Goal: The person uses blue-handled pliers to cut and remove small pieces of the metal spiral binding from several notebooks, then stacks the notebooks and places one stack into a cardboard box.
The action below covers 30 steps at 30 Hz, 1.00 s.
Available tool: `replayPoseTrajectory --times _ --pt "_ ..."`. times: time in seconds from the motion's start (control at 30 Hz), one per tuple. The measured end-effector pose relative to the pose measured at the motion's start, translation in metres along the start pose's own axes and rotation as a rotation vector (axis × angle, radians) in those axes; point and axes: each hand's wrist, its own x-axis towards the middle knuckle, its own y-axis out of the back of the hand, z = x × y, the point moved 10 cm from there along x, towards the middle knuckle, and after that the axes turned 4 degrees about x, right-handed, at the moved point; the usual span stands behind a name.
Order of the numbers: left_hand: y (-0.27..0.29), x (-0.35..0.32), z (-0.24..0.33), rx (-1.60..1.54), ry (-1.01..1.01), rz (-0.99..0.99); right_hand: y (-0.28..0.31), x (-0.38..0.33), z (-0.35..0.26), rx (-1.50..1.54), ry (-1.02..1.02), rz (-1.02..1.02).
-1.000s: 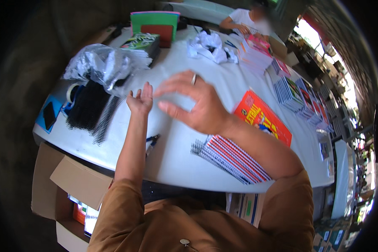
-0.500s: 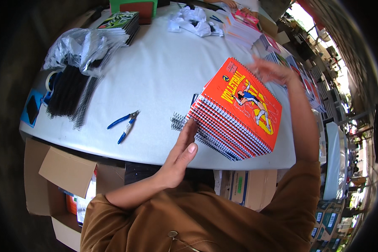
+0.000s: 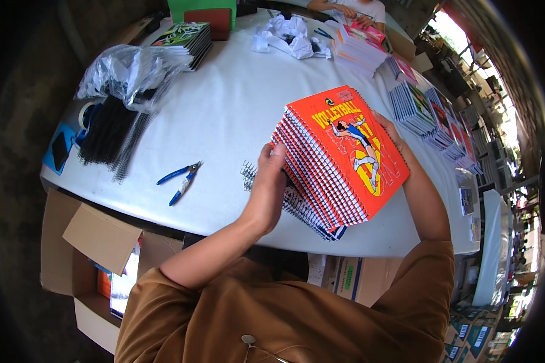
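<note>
A thick stack of orange spiral-bound notebooks (image 3: 345,151) stands tilted on the near right of the table, a sports player in blue drawn on its top cover. My left hand (image 3: 269,184) presses against its left side, thumb up by the wire spines. On the opposite side my right hand (image 3: 392,132) grips the edge, its fingers partly hidden behind the stack. Beneath and to the left, loose black wire coils (image 3: 248,175) poke out. Left of these lie blue-handled cutting pliers (image 3: 180,181), jaws toward the stack.
A bundle of black wire coils (image 3: 106,136) lies at left under a clear plastic bag (image 3: 127,72). Crumpled white paper (image 3: 290,39) sits at the back. More notebook stacks (image 3: 412,109) line the right side. Another person's hands (image 3: 354,17) show at the far edge. An open carton (image 3: 60,242) stands below left.
My right hand has come down from beside the stack onto its right edge. My left hand has closed in on the left side, and the stack has turned and shifted slightly.
</note>
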Motion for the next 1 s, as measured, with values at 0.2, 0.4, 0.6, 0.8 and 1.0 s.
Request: replayPoseTrajectory --times 0.2,0.4,0.6,0.8,1.0 --pt "-0.027 0.018 0.008 -0.05 -0.044 -0.114 -0.05 -0.011 0.012 -0.068 0.025 -0.001" --pt "-0.012 0.043 0.06 -0.152 -0.02 -0.118 -0.11 -0.007 -0.029 -0.26 0.248 0.09" --pt "0.025 0.155 0.184 0.174 -0.124 -0.081 -0.127 0.091 -0.105 -0.21 0.53 0.142" --pt "0.114 0.28 0.181 0.126 0.123 -0.251 -0.099 0.242 -0.078 -0.033 0.472 0.116" --pt "0.203 0.305 0.1 0.107 0.176 -0.155 0.004 0.338 -0.028 -0.146 0.396 0.286"
